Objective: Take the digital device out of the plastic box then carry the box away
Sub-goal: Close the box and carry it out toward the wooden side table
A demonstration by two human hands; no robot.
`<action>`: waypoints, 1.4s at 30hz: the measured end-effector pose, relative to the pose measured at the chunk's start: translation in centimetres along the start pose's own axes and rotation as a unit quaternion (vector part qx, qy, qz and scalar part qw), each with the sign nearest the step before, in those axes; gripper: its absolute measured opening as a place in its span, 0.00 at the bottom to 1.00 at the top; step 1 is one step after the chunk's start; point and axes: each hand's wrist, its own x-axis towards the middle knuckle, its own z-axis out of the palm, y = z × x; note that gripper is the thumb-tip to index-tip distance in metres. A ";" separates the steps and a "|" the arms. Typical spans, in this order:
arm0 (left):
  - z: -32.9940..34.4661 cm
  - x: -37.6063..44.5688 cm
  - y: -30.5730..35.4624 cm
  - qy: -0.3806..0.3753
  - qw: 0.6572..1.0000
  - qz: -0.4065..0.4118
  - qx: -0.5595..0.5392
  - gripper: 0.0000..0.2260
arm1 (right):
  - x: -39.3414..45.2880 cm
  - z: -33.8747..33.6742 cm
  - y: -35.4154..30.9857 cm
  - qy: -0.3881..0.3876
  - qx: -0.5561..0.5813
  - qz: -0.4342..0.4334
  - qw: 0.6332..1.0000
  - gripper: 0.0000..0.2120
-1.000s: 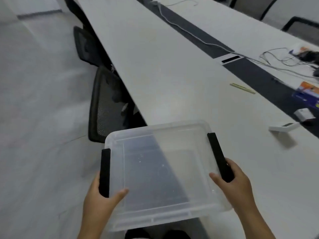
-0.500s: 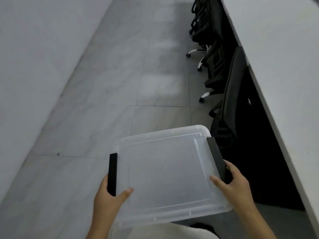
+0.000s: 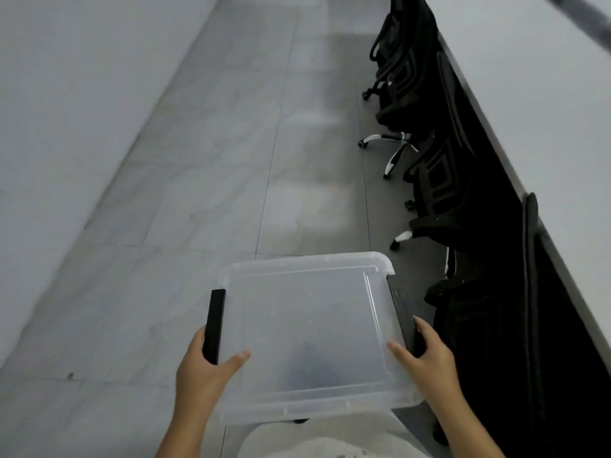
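I hold a clear plastic box [image 3: 307,328] with black side latches in front of my body, above the grey tiled floor. My left hand [image 3: 203,375] grips its left edge at the black latch, thumb over the rim. My right hand [image 3: 429,361] grips the right edge at the other latch. The box looks empty; through its bottom I see the floor and a dark blur. The digital device is not in view.
A long white table [image 3: 545,104] runs along the right side, with several black office chairs [image 3: 429,180] pushed under its edge. A grey wall [image 3: 66,94] borders the left. The tiled floor [image 3: 231,193] forms an aisle between them.
The view has swung from the tabletop, with the device on it, to the aisle floor. The box has come along in both hands, still held the same way, and the chairs are nearer.
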 end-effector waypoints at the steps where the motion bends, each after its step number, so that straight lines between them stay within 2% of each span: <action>1: 0.0 2.3 1.9 0.008 1.000 0.001 -0.003 0.30 | 2.5 0.4 -1.8 -0.005 0.003 -0.004 1.000 0.28; 11: 2.2 23.4 15.4 0.052 0.998 -0.017 -0.009 0.32 | 24.3 5.4 -17.1 -0.029 0.043 -0.034 0.998 0.26; 22: 6.7 53.3 36.2 0.003 0.999 0.052 -0.004 0.31 | 49.9 9.7 -34.7 0.070 0.082 0.003 0.994 0.27; 31: 17.2 74.4 52.0 -0.007 0.998 0.063 -0.015 0.30 | 75.5 9.9 -44.7 0.101 0.099 0.020 0.990 0.29; 36: 22.7 84.3 63.3 0.005 0.997 0.070 -0.020 0.29 | 90.4 6.9 -52.7 0.078 0.098 -0.002 0.992 0.29; 42: 28.0 95.3 71.8 0.028 0.999 0.028 -0.017 0.29 | 105.4 6.5 -59.6 0.047 0.084 -0.006 0.995 0.28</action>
